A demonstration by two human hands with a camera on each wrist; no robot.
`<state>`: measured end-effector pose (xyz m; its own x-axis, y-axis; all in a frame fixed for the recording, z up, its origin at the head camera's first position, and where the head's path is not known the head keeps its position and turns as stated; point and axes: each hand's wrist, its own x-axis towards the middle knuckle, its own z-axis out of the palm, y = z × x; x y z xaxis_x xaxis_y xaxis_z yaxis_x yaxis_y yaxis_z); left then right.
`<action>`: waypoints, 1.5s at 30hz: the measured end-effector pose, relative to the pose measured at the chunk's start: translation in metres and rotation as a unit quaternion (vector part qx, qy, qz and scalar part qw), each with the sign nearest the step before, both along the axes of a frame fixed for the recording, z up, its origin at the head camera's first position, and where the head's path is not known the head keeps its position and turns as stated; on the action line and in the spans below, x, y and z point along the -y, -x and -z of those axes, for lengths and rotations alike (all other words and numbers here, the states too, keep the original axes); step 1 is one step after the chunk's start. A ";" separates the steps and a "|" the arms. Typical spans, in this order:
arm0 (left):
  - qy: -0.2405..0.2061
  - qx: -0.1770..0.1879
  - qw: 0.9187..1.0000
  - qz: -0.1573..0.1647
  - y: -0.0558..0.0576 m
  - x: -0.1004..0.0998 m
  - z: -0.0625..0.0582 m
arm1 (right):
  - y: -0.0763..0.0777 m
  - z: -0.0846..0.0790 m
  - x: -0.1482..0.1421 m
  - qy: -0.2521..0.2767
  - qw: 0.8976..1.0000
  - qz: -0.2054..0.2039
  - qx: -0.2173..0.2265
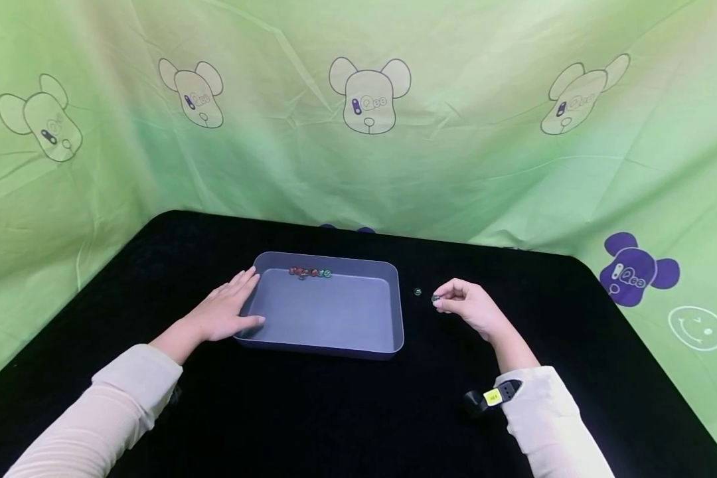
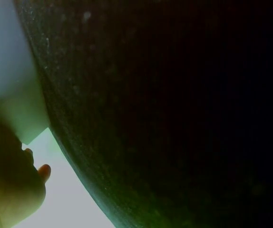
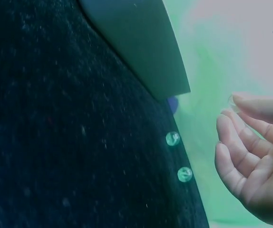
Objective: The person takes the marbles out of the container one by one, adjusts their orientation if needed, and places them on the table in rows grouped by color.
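My right hand (image 1: 469,307) pinches a clear glass marble (image 3: 232,100) between thumb and forefinger, just right of the tray. Two greenish glass marbles (image 3: 172,138) lie on the black cloth in the right wrist view; in the head view one marble (image 1: 417,291) shows between tray and hand. With fingers spread straight, my left hand (image 1: 224,312) rests on the left side of the grey rectangular tray (image 1: 322,348). Along the tray's back wall sit several red and green marbles (image 1: 313,273). The left wrist view shows part of the left hand (image 2: 17,185), dark and blurred.
A black cloth (image 1: 311,411) covers the table beneath the tray. Green curtains (image 1: 275,153) printed with bear heads enclose the back and sides. A dark strap device with a yellow label (image 1: 492,397) is on the right sleeve.
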<state>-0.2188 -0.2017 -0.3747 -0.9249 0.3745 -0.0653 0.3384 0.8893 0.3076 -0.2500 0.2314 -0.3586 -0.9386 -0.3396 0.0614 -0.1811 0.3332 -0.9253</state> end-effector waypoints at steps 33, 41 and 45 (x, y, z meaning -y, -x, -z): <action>-0.004 -0.007 1.000 0.003 -0.002 0.001 0.003 | 0.006 0.013 -0.042 -0.020 0.998 0.056 0.017; 0.000 -0.011 1.000 0.005 -0.001 0.001 0.003 | 0.010 0.014 -0.049 -0.049 0.996 0.075 0.025; 0.000 -0.011 1.000 0.006 0.000 0.001 0.003 | 0.014 0.015 -0.050 -0.068 0.994 0.077 0.021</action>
